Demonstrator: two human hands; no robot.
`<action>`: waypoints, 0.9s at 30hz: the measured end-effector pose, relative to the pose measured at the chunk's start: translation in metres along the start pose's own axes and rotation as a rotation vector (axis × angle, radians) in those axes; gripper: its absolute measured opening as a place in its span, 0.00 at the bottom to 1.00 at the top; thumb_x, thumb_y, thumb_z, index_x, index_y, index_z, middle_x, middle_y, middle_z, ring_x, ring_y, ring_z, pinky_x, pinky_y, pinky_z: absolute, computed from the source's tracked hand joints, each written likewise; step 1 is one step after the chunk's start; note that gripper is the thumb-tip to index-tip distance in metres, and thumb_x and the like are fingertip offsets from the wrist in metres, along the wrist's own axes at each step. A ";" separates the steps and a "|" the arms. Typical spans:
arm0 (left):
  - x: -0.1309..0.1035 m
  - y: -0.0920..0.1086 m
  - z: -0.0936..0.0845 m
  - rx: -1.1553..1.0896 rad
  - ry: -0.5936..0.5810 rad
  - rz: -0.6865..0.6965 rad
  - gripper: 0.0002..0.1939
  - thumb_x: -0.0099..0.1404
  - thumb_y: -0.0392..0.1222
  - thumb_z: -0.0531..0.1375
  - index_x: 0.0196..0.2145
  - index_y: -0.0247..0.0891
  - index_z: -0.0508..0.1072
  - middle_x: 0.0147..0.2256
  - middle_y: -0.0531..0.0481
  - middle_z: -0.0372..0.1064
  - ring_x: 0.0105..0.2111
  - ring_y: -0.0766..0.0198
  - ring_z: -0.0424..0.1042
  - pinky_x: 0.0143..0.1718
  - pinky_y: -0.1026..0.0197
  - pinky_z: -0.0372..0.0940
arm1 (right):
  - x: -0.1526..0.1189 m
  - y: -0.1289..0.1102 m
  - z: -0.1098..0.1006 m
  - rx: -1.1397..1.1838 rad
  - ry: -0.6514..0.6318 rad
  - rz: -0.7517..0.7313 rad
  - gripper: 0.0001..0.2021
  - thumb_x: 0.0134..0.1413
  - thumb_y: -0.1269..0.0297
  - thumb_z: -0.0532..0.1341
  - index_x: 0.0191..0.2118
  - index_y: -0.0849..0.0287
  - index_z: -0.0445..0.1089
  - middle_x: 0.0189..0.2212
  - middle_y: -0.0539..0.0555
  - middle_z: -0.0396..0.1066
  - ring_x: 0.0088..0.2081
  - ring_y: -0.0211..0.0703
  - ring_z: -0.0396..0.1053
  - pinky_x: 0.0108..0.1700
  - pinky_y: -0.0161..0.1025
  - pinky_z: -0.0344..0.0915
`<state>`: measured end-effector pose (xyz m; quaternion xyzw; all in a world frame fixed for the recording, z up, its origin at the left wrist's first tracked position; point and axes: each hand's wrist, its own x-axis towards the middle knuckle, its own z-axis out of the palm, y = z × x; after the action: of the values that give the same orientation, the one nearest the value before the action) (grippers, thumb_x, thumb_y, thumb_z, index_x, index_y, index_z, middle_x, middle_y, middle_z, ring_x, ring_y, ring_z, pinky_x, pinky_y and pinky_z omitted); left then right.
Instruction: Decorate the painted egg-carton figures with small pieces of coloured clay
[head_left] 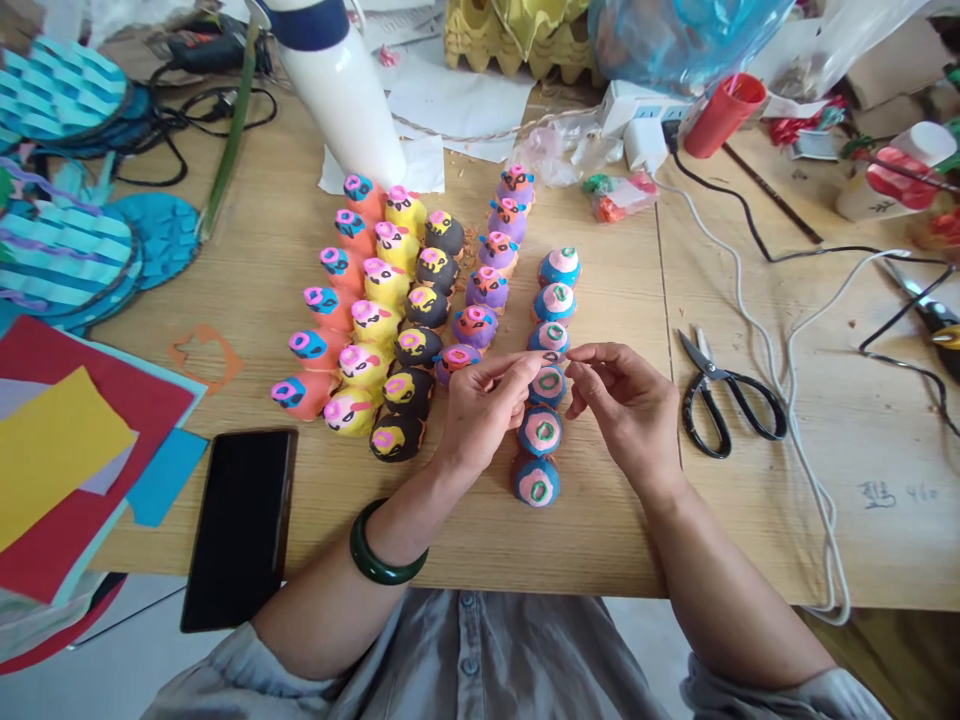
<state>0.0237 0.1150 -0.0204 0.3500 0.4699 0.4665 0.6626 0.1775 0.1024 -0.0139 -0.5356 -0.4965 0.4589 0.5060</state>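
My left hand has its thumb and forefinger pinched on a tiny dark piece, too small to make out. My right hand is closed too, fingertips bent together beside that piece; whatever they hold cannot be seen. Both hands hover over a row of blue egg-carton cups with pink tops and green rings. Left of it stand rows of painted cups with small faces: purple, black, yellow and orange. My left hand partly covers the nearest purple cup.
Black-handled scissors and white cables lie to the right. A phone and coloured paper sheets are at left. Behind the rows stand a white bottle, egg trays, a power strip and a red tube.
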 end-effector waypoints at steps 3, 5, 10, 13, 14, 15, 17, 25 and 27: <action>0.001 -0.003 -0.001 0.039 -0.010 0.012 0.15 0.62 0.53 0.66 0.34 0.37 0.82 0.18 0.59 0.54 0.16 0.74 0.50 0.16 0.68 0.45 | -0.001 -0.001 0.000 -0.022 -0.011 -0.028 0.09 0.60 0.57 0.68 0.41 0.56 0.76 0.33 0.49 0.75 0.24 0.32 0.69 0.25 0.32 0.73; 0.001 -0.004 -0.002 0.054 -0.017 0.023 0.15 0.62 0.53 0.66 0.33 0.37 0.82 0.18 0.59 0.55 0.16 0.74 0.51 0.16 0.67 0.45 | -0.001 -0.001 0.000 -0.023 -0.024 -0.032 0.09 0.60 0.58 0.68 0.42 0.56 0.76 0.34 0.49 0.75 0.24 0.32 0.69 0.26 0.32 0.74; 0.001 -0.005 -0.001 0.082 -0.007 0.056 0.17 0.61 0.56 0.67 0.28 0.38 0.79 0.18 0.58 0.56 0.17 0.74 0.52 0.17 0.66 0.47 | -0.002 -0.002 0.001 -0.044 -0.047 -0.033 0.08 0.61 0.59 0.67 0.42 0.56 0.77 0.36 0.50 0.76 0.26 0.32 0.71 0.28 0.33 0.73; 0.001 -0.005 -0.001 0.110 0.018 0.045 0.19 0.60 0.59 0.68 0.29 0.39 0.79 0.17 0.58 0.57 0.17 0.73 0.53 0.18 0.65 0.48 | -0.002 -0.004 0.001 -0.075 -0.043 -0.036 0.07 0.61 0.59 0.67 0.41 0.56 0.77 0.36 0.50 0.76 0.28 0.34 0.72 0.28 0.33 0.72; 0.001 -0.005 -0.001 0.112 0.019 0.045 0.19 0.60 0.59 0.68 0.28 0.39 0.79 0.18 0.57 0.57 0.17 0.73 0.53 0.18 0.65 0.48 | -0.002 -0.005 0.001 -0.081 -0.043 -0.037 0.07 0.61 0.59 0.67 0.41 0.56 0.77 0.36 0.51 0.77 0.28 0.34 0.72 0.29 0.33 0.72; 0.002 -0.005 -0.001 0.111 0.014 0.047 0.19 0.60 0.59 0.67 0.28 0.39 0.79 0.18 0.57 0.57 0.17 0.73 0.53 0.18 0.65 0.48 | -0.002 -0.005 0.001 -0.083 -0.044 -0.038 0.07 0.61 0.59 0.67 0.41 0.55 0.77 0.36 0.51 0.77 0.29 0.35 0.73 0.29 0.34 0.72; 0.002 -0.006 -0.002 0.104 -0.003 0.058 0.18 0.61 0.58 0.67 0.28 0.39 0.79 0.18 0.58 0.57 0.17 0.73 0.52 0.18 0.65 0.48 | -0.002 -0.006 0.001 -0.082 -0.048 -0.033 0.07 0.61 0.59 0.67 0.41 0.55 0.77 0.36 0.51 0.77 0.29 0.35 0.73 0.30 0.34 0.73; 0.002 -0.009 -0.004 0.148 -0.001 0.119 0.15 0.63 0.55 0.67 0.30 0.39 0.80 0.19 0.58 0.59 0.18 0.73 0.52 0.19 0.65 0.48 | -0.004 -0.004 0.001 -0.052 -0.082 -0.018 0.08 0.62 0.59 0.66 0.42 0.56 0.77 0.36 0.52 0.77 0.31 0.37 0.74 0.30 0.35 0.74; 0.001 -0.009 -0.004 0.147 0.009 0.128 0.14 0.62 0.54 0.68 0.30 0.39 0.80 0.19 0.58 0.59 0.18 0.73 0.51 0.18 0.66 0.48 | -0.003 -0.004 0.001 -0.043 -0.084 -0.014 0.08 0.62 0.58 0.66 0.42 0.56 0.77 0.36 0.51 0.77 0.30 0.36 0.74 0.30 0.35 0.73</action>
<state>0.0223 0.1136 -0.0304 0.4250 0.4823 0.4739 0.6019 0.1756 0.0991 -0.0102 -0.5231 -0.5306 0.4668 0.4764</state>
